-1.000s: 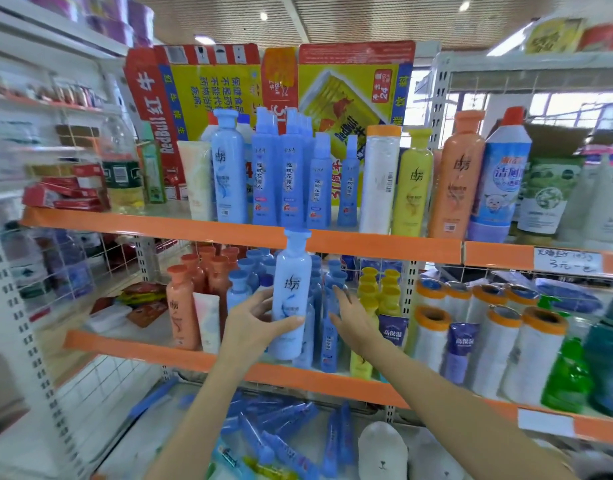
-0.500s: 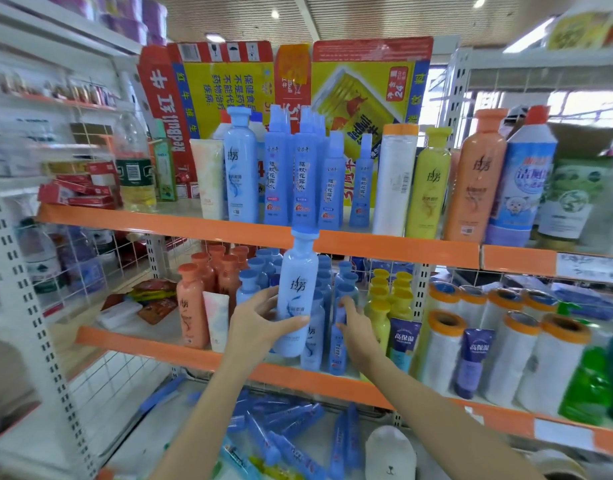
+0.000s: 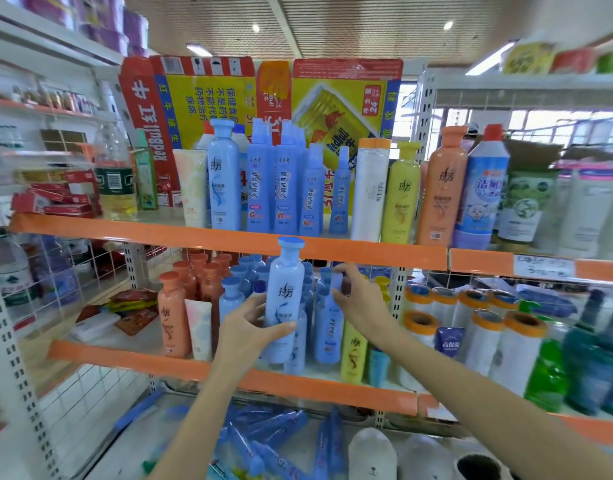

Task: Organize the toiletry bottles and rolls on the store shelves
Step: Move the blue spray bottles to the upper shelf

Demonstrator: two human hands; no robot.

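My left hand (image 3: 251,329) grips a tall light-blue shampoo bottle (image 3: 284,292) upright in front of the middle shelf (image 3: 125,360), its cap level with the upper shelf's orange edge (image 3: 333,249). My right hand (image 3: 358,301) is closed around the top of a slim blue spray bottle (image 3: 327,332) standing among other blue bottles on the middle shelf. Orange bottles (image 3: 173,313) stand to the left, yellow bottles (image 3: 353,355) to the right. White rolls with orange caps (image 3: 485,341) fill the right part of that shelf.
The upper shelf carries blue bottles (image 3: 223,181), a white roll (image 3: 371,192), yellow (image 3: 402,195) and orange (image 3: 443,188) bottles and a toilet cleaner (image 3: 482,195). Loose blue spray bottles (image 3: 263,441) lie on the bottom shelf. A green bottle (image 3: 546,375) stands far right.
My right hand has risen from the bottles' sides and closed on the top of a slim blue spray bottle. The left hand keeps the light-blue bottle, lifted slightly.
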